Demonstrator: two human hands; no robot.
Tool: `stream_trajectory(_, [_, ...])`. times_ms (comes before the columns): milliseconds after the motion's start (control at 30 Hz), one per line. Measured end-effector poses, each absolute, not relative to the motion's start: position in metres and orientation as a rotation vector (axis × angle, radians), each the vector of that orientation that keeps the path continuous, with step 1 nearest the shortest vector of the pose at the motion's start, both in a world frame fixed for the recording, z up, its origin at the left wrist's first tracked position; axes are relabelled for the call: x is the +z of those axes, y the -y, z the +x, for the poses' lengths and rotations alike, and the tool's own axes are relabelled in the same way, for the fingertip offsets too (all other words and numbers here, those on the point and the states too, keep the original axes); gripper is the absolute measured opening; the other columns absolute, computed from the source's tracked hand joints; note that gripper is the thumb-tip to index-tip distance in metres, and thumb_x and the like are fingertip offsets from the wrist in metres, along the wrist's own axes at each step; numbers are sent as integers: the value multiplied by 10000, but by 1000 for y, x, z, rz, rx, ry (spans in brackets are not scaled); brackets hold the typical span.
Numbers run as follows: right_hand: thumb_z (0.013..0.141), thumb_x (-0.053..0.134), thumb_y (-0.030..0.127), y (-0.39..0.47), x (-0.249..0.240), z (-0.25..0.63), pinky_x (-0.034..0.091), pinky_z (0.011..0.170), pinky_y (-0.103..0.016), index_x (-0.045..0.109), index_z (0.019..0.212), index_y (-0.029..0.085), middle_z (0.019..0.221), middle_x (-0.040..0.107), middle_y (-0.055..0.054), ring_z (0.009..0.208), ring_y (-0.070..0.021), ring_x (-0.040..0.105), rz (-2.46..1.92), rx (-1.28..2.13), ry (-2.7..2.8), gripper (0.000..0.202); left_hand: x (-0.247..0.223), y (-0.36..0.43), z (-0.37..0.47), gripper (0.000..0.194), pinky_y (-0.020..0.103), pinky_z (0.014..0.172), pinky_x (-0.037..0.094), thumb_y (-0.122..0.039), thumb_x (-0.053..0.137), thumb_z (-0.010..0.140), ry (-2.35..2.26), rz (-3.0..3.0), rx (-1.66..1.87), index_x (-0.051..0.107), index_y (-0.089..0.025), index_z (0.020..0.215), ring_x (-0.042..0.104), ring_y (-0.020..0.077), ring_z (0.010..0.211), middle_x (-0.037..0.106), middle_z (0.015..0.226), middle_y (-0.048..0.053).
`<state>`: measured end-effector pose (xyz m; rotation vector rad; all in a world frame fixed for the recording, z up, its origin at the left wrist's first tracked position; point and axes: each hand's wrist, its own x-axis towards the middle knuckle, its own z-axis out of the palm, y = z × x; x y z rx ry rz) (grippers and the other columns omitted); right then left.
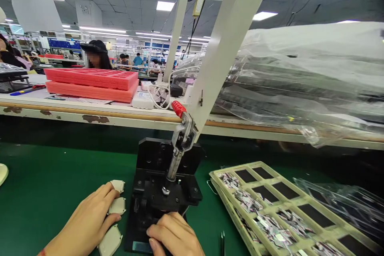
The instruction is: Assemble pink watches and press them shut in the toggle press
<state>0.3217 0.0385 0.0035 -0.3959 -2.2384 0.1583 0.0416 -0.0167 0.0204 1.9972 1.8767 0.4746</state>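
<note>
A black press fixture [166,168] with a metal toggle clamp [183,134] and red handle stands on the green mat. My right hand [175,234] lies at its lower front, fingers bent; whatever is under the fingertips is hidden. To the left, my left hand [87,216] rests beside a column of pale plastic housings, thumb and fingers around the middle housing [117,206]. Another housing [118,185] touches its fingertips above, and a third housing [111,241] lies below the thumb.
A compartment tray [261,166] of small wired parts sits at right, with clear plastic trays [345,196] beyond. Tweezers [222,243] lie near the front edge. A shelf [90,116] with red foam trays [90,90] and a slanted white post [222,44] stand behind. People are in the background.
</note>
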Motion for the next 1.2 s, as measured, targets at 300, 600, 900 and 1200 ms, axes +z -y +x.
stream_trajectory(300, [1036,552,69,-36,5,324,443,716,-289,655,1099,218,847,670,-6,724,-148,588,-426,201,2274,192,25,16,41,250,411,980,555,-320,540,1075,-1870,1994,456,670,-305,1288,713,280,1167,669,1346,80])
stream_trajectory(600, [1053,569,111,-33,5,325,441,728,-299,661,1110,226,868,702,-7,753,-153,611,-460,237,2307,158,11,19,36,274,390,965,585,-306,530,1073,-1883,1955,567,641,-342,1321,758,277,1196,748,1359,46])
stream_trajectory(900, [1064,556,124,-32,5,325,434,731,-310,663,1112,231,872,697,-9,766,-155,612,-479,301,2326,159,22,21,44,364,319,968,627,-448,429,1163,-1721,1846,795,725,-385,1364,777,222,1064,735,1288,35])
stream_trajectory(1200, [1077,551,137,-33,4,326,430,719,-310,660,1099,225,863,683,-6,762,-152,611,-470,272,2334,143,17,19,42,312,292,816,625,-497,513,1138,-1760,1809,869,705,-343,1329,765,224,957,783,1183,45])
